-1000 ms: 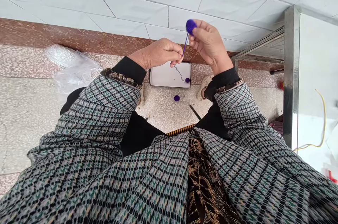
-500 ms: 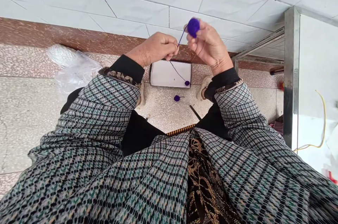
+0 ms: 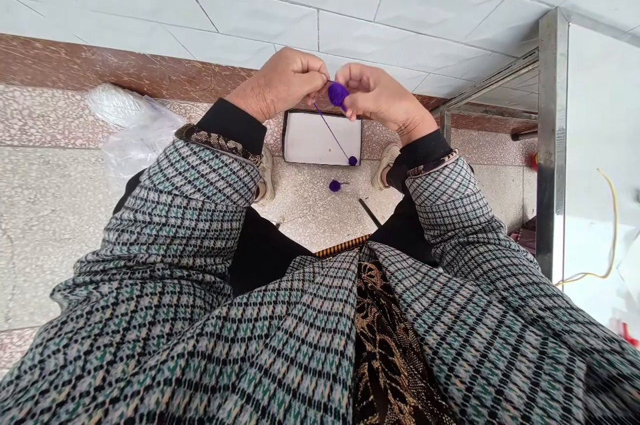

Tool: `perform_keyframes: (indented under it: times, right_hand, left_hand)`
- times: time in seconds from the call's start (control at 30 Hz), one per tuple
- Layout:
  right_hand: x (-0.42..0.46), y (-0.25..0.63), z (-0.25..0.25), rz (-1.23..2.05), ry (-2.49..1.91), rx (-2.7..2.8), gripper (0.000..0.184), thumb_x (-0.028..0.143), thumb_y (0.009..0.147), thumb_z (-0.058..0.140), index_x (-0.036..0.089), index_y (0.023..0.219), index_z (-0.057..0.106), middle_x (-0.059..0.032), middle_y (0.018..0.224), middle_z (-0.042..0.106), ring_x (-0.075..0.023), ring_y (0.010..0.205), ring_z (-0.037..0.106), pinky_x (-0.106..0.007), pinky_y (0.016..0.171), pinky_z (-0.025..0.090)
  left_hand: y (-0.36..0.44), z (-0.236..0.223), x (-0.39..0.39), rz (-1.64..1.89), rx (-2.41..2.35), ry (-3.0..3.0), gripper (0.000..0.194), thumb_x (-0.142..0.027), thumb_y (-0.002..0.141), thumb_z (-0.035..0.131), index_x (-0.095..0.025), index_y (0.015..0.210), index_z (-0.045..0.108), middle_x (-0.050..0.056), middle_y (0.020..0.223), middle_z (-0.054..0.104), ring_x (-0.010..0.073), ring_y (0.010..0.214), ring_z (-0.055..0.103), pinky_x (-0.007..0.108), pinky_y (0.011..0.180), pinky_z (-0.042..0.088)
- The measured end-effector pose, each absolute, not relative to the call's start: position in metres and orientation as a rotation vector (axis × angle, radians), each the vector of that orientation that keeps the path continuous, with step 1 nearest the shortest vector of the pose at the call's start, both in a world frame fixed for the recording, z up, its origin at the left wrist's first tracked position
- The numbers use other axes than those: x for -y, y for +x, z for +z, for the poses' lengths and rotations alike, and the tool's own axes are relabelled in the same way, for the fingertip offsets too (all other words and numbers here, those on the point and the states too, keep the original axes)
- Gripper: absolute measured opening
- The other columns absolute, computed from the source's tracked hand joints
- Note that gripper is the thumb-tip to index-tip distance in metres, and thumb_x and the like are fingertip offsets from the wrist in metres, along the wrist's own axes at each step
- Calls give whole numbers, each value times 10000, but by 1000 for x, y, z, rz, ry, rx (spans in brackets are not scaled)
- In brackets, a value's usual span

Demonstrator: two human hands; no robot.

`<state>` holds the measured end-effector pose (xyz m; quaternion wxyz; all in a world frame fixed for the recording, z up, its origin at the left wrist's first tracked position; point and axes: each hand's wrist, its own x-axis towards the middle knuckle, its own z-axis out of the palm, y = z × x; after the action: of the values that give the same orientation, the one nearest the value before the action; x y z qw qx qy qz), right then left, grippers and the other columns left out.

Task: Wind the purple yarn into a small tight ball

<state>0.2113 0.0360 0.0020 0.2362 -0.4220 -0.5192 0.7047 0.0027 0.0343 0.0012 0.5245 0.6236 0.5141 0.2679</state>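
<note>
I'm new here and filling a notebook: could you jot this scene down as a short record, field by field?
Left hand: pinches purple yarn
Right hand: holds a purple yarn ball
White tray: on the floor, small ball inside
Yarn: runs down to small ball
Stray ball: on the floor, outside the tray
Plastic bag: to the person's left

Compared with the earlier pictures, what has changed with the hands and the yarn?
The right hand has brought its purple yarn ball down and leftward in the picture, close to the left hand, which shifted slightly up and left. The strand from the left hand to the boxed ball, wavy at first, now runs straight. Neither hand visibly let go. The shallow box and the loose ball on the floor stayed.
</note>
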Motion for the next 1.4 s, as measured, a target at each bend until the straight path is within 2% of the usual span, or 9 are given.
perform_keyframes:
  times: [0.13,0.23,0.33,0.5,0.67,0.83,0.93,1.13,1.4]
  right_hand:
    - [-40,212,5,1754,-1092,1200,273,28,1003,675,248,978,515,23,859,609,-119,652,545,-186,618,564]
    - [-45,211,1,1585,-1120,1125,277,155,1020,754,273,964,510,-20,983,633,-159,741,574,-224,654,583]
    - [-48,209,-5,1485,-1303,1240,287,88,1039,690,272,918,507,-8,845,573,-168,689,529,-232,596,530]
    - [-43,211,-8,1597,-1387,1582,398,-154,847,700,220,842,567,40,732,555,-105,597,470,-175,490,384]
    - [-38,217,3,1948,-1062,1401,362,-121,894,645,222,910,530,73,727,556,-70,535,451,-140,511,435]
    - [-45,217,11,1725,-974,937,260,28,1014,691,256,1082,587,50,924,597,-86,629,535,-130,582,510]
    - [-50,212,2,1622,-1126,928,200,48,1066,644,246,1072,622,34,920,600,-101,684,598,-144,649,555]
    - [-49,211,-21,1610,-1406,1593,344,-123,869,770,192,873,631,33,756,618,-108,630,539,-185,535,454]
    - [-34,211,16,2022,-1236,1315,364,-172,925,624,189,882,608,37,743,626,-89,585,562,-148,564,542]
  left_hand:
    - [9,-7,-35,546,-1141,1495,287,-32,893,600,-189,652,603,-14,630,557,122,611,504,240,681,430]
    - [16,-11,-31,489,-1000,1612,279,-81,904,633,-198,651,616,5,654,596,143,628,547,261,718,461]
    - [19,-10,-28,444,-889,1687,257,-96,874,645,-213,645,629,14,654,612,160,636,554,288,731,469]
    - [8,-2,-30,555,-1101,1622,202,-94,818,595,-219,670,652,12,655,607,162,633,523,300,674,417]
    - [-2,-1,-36,645,-1219,1626,198,-119,802,590,-227,644,639,3,640,601,168,661,540,314,719,449]
    - [5,-8,-34,558,-1062,1578,192,-168,860,625,-224,677,600,8,702,605,148,670,528,322,742,476]
    - [13,-9,-30,463,-951,1697,188,-137,865,586,-208,694,613,6,715,612,138,680,539,316,760,462]
    - [12,-6,-28,418,-1107,1832,156,-153,895,606,-188,764,684,-19,688,603,148,717,538,294,733,414]
    - [-2,6,-35,442,-1353,1823,240,-79,981,621,-195,771,634,-56,643,549,125,766,458,253,751,376]
